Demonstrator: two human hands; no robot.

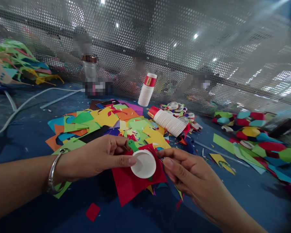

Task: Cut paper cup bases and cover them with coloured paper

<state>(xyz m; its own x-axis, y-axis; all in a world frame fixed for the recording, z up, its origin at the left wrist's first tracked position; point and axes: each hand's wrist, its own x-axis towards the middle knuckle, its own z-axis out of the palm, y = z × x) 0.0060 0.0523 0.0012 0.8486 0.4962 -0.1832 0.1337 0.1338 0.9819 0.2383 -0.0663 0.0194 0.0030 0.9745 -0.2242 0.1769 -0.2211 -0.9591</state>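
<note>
My left hand (97, 158), with a silver bangle (50, 178) on its wrist, is closed on a white paper cup (144, 164). The thumb lies on the rim, and the cup's open mouth faces me. A green paper piece (133, 145) with small drawn marks sticks out beside the cup at its upper left. On the other side, my right hand (181, 168) is pinched at the cup's right; a small dark thing shows at its fingertips, too little to name. Beneath the cup lies a red sheet of paper (126, 187), its upper edge cut unevenly.
Coloured paper scraps (106, 116) are heaped beyond my hands. One stack of paper cups (147, 90) stands upright; another stack (168, 121) lies on its side. Colourful paper pieces (254, 136) lie at right. A perforated metal panel (174, 61) rises behind, and a white cable (31, 97) runs at left.
</note>
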